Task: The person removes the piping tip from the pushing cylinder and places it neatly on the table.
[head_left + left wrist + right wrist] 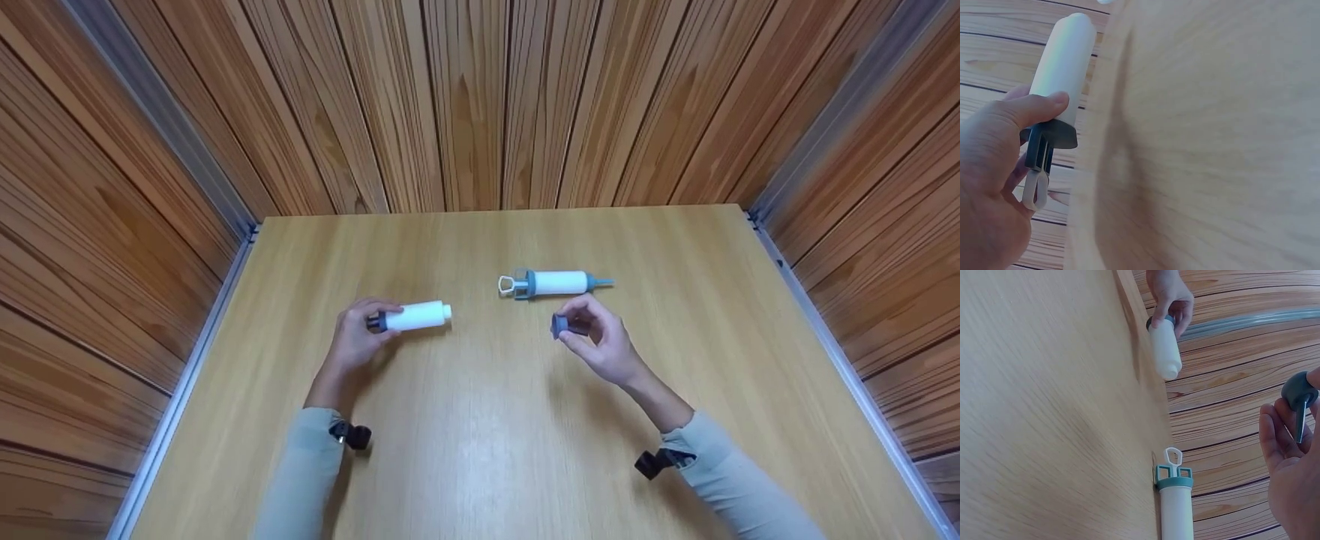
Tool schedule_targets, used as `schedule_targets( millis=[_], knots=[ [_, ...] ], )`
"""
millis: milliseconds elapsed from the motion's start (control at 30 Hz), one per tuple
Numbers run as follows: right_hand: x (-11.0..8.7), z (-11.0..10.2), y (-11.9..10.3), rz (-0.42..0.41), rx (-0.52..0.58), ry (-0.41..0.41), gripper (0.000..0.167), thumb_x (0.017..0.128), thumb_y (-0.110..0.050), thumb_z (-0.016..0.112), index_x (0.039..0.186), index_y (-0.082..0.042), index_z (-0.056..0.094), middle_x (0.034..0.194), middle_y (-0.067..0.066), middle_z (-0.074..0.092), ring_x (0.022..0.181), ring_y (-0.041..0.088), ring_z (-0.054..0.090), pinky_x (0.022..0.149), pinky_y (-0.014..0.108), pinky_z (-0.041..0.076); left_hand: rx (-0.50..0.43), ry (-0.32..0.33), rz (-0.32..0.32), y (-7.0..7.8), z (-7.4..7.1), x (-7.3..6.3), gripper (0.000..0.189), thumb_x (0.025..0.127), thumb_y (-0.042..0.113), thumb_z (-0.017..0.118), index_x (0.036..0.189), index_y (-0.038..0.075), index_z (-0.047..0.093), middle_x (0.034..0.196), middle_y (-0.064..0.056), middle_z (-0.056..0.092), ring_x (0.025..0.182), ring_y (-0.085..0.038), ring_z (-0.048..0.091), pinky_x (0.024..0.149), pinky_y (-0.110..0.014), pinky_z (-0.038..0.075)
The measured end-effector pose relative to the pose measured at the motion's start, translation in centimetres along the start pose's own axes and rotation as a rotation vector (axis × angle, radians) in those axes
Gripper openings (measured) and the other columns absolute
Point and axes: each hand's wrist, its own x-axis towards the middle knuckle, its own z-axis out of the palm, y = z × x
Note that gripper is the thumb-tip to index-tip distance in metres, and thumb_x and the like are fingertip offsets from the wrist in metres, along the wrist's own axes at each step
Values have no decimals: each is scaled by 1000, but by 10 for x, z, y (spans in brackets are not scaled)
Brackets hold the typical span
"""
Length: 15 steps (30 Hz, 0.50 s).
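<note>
My left hand [355, 336] grips a white syringe-like tube [417, 316] by its dark collar end, holding it slightly above the table. In the left wrist view the thumb presses on the tube near the dark collar [1061, 135], and a pale loop handle [1035, 191] sticks out below. The tube's other end shows a bare, stubby white neck. My right hand [609, 351] pinches a dark nozzle cap [1299, 391] with a thin spout, apart from the tube. Just beyond that hand lies a second white syringe [561, 283] with teal collar, teal nozzle and white loop handle.
The light wooden table [480, 420] is enclosed by plank-patterned walls [465, 105] at the back and both sides. Metal rails [840, 352] run along its side edges. A small black camera [358, 436] is strapped at each wrist.
</note>
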Motion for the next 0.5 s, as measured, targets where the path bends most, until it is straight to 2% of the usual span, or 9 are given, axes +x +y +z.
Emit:
schedule_targets(
  millis=[167, 400, 500],
  knots=[
    [1, 0, 0, -5, 17, -1, 31, 96, 24, 63, 125, 20, 56, 116, -8, 71, 106, 3, 72, 95, 17, 63, 7, -20, -23, -8, -3, 0, 38, 97, -2, 84, 132, 11, 82, 149, -20, 71, 148, -46, 61, 130, -68, 46],
    [0, 1, -1, 16, 10, 3, 30, 95, 24, 64, 123, 21, 56, 116, -12, 70, 106, 1, 71, 95, 16, 62, 44, 7, 35, -17, -4, -2, 35, 92, -7, 86, 125, 6, 83, 140, -22, 77, 142, -47, 66, 125, -67, 50],
    [0, 2, -1, 17, 10, 8, 31, 94, 24, 65, 123, 21, 56, 116, -12, 70, 106, 1, 71, 94, 16, 63, 47, 2, 34, -20, -4, -2, 36, 92, -7, 86, 125, 7, 84, 140, -21, 77, 142, -46, 66, 126, -66, 50]
  ],
)
